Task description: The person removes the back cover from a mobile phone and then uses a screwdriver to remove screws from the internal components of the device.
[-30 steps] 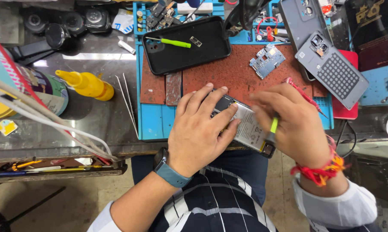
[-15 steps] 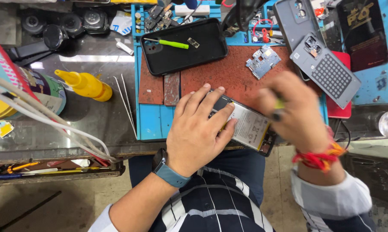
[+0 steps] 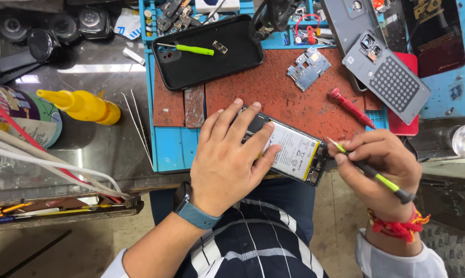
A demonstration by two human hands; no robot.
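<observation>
Spread across upper centre: blue work mat [image 3: 168, 149] with rust-red pad [image 3: 289, 98]. Upper centre, black phone case [image 3: 207, 51]; upper right, grey perforated back cover [image 3: 392, 77]. Centre frame, left hand [image 3: 227, 159] — fingers splayed flat, pressing down the opened phone [image 3: 294, 152] at the mat's lower edge. Right of centre, right hand [image 3: 381, 170] pinching a green-and-black screwdriver [image 3: 371, 172] — tip beside the phone's end. Above, small red screwdriver [image 3: 352, 107].

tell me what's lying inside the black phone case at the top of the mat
Inside the black phone case lie a green-handled tool and a small metal piece. The mat beneath the case is covered.
</observation>
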